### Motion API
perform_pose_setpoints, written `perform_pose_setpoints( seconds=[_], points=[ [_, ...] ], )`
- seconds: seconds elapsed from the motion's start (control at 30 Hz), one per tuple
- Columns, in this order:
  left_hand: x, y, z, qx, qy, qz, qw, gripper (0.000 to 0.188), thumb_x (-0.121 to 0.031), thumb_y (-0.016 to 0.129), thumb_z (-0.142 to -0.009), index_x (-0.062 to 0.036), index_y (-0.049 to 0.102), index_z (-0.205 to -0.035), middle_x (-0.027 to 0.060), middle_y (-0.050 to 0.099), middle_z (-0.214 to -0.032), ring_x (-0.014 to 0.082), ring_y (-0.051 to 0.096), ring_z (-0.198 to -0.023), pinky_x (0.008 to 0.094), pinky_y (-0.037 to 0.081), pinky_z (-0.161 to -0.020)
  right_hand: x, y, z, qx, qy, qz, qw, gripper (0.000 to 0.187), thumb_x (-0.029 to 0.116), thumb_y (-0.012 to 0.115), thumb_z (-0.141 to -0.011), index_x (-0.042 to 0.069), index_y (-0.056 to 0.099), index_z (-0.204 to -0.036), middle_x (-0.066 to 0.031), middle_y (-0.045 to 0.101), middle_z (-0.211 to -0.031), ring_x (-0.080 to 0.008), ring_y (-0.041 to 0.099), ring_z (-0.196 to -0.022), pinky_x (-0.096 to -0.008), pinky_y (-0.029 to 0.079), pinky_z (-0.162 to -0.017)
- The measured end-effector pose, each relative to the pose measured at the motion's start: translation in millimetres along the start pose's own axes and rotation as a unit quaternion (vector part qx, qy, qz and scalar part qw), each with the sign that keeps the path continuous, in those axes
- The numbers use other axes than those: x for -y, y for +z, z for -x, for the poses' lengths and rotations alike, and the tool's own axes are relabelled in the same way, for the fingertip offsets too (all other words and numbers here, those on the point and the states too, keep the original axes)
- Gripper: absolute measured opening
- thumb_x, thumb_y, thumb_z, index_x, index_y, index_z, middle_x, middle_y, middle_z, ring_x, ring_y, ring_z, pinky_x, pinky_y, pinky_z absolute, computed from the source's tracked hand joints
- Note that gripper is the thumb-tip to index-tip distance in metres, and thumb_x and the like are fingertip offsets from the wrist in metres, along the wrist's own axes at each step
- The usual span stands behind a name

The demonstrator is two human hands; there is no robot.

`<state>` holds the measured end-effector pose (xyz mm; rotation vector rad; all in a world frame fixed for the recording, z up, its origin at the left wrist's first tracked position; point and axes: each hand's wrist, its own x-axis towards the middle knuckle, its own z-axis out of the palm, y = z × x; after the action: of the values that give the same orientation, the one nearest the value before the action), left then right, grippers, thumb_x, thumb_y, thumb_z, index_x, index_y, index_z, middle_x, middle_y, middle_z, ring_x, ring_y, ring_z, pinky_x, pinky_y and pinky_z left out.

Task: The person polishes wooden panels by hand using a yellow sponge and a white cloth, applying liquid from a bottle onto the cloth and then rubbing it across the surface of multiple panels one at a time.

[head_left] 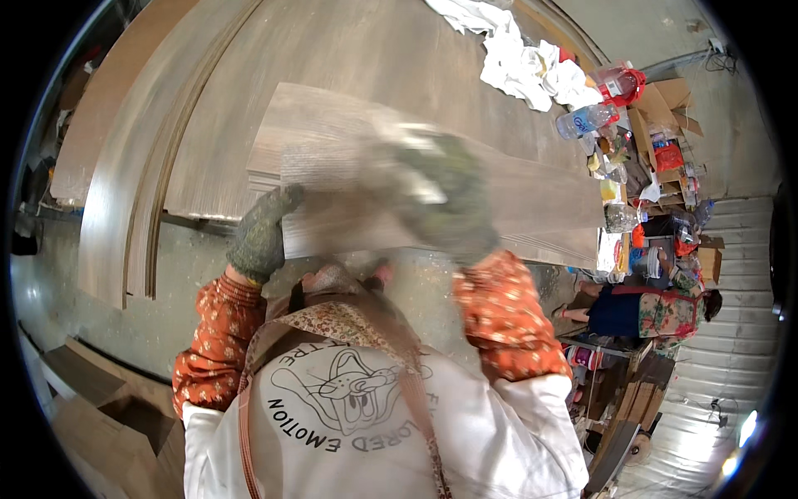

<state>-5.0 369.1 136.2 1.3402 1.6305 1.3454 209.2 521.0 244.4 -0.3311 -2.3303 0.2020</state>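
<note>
My left hand (262, 234), in a dark grey-green glove, is closed on the left end of a brown wood-grain board (312, 233). That board lies on top of a stack of similar boards (544, 195) in front of me. Over the board's right part is my right hand (453, 191), gloved the same way and smeared by motion. Pale streaks show by its fingers; I cannot make out whether it holds anything. Both forearms wear orange patterned sleeve covers.
Larger wood-grain panels (332, 50) lie beneath and beyond the stack. Long curved-looking boards (125, 191) stick out at the left. White cloth (519, 66) and plastic bottles (588, 121) sit at the far right. Another person (636, 314) works at right; cardboard (108, 441) stands at lower left.
</note>
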Motion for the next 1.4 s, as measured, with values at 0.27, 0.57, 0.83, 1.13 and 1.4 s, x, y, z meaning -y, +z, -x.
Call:
perform_pose_setpoints(
  seconds=[0.27,0.57,0.83,1.13,1.4],
  points=[
    [-3,5,2,-0.004,0.177,-0.168,0.97,0.065,-0.028,0.072,-0.076,0.0018,0.05,-0.128,0.0212,0.055,-0.127,0.0335,0.051,-0.121,0.0402,0.041,-0.103,-48,-75,150,-0.033,0.302,0.255,0.918,0.04,0.024,0.064,-0.086,0.011,0.055,-0.123,-0.0063,0.06,-0.115,-0.0281,0.055,-0.108,-0.0423,0.042,-0.096],
    [64,-17,-8,0.058,-0.053,0.286,0.955,0.054,-0.04,0.051,-0.087,0.0009,0.053,-0.122,0.0201,0.058,-0.116,0.0329,0.058,-0.102,0.0427,0.047,-0.095,109,87,46,0.073,0.017,-0.029,0.997,0.044,0.029,0.044,-0.092,0.014,0.048,-0.133,-0.011,0.043,-0.14,-0.0255,0.035,-0.134,-0.0438,0.023,-0.114],
    [-11,-5,-1,-0.001,0.132,-0.21,0.969,0.083,-0.007,0.072,-0.057,-0.0025,0.046,-0.135,0.0169,0.05,-0.136,0.0309,0.045,-0.129,0.0376,0.035,-0.108,31,-39,136,0.198,0.122,0.245,0.941,0.054,0.026,0.057,-0.084,0.017,0.044,-0.136,-0.0065,0.034,-0.145,-0.0253,0.027,-0.139,-0.0435,0.021,-0.115],
    [9,-16,1,-0.013,0.161,-0.243,0.957,0.074,-0.018,0.07,-0.069,0.0014,0.043,-0.135,0.0195,0.05,-0.135,0.032,0.047,-0.127,0.0386,0.037,-0.107,-16,-101,155,-0.012,0.354,0.006,0.935,0.043,0.017,0.059,-0.082,0.014,0.048,-0.123,-0.0094,0.043,-0.128,-0.0234,0.043,-0.118,-0.042,0.044,-0.093],
    [36,-56,6,-0.003,0.033,-0.165,0.986,0.069,-0.015,0.064,-0.076,0.0017,0.04,-0.138,0.0155,0.044,-0.142,0.0264,0.041,-0.132,0.0364,0.032,-0.11,-63,-141,201,0.224,0.235,0.368,0.872,0.061,0.034,0.062,-0.08,0.017,0.042,-0.135,-0.0107,0.033,-0.144,-0.0292,0.025,-0.139,-0.0448,0.025,-0.112]
  ],
)
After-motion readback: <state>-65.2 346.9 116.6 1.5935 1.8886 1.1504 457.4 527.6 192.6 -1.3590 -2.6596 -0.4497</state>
